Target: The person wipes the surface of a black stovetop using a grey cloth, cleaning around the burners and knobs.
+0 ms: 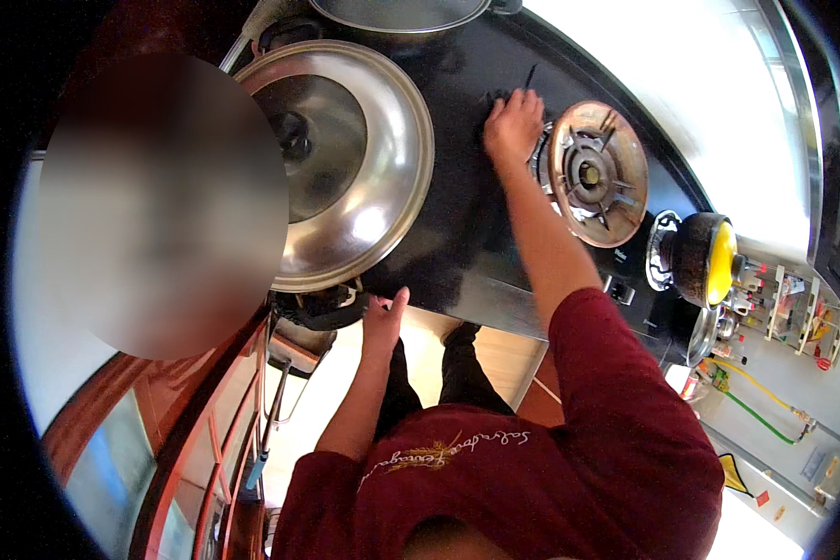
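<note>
My right hand (515, 129) reaches far over the black stove top (476, 201), left of a gas burner (590, 175). Its fingers are bent down onto the surface, by a small dark thing I cannot make out. Nearer to me, my left hand (383, 322) is at the stove's front edge, thumb raised and fingers curled at the end of a dark, handle-like piece (322, 310). That piece sits just below a wide pan with a domed silver lid (397, 163). The lid has a dark glass centre and a black knob (292, 136). What the left fingers grip is unclear.
Another pan (401, 14) stands at the far edge. To the right are a dark pot with a yellow top (709, 259) and a stove knob (620, 289). A wooden railing (238, 411) runs at the left. A blurred oval hides part of the left side.
</note>
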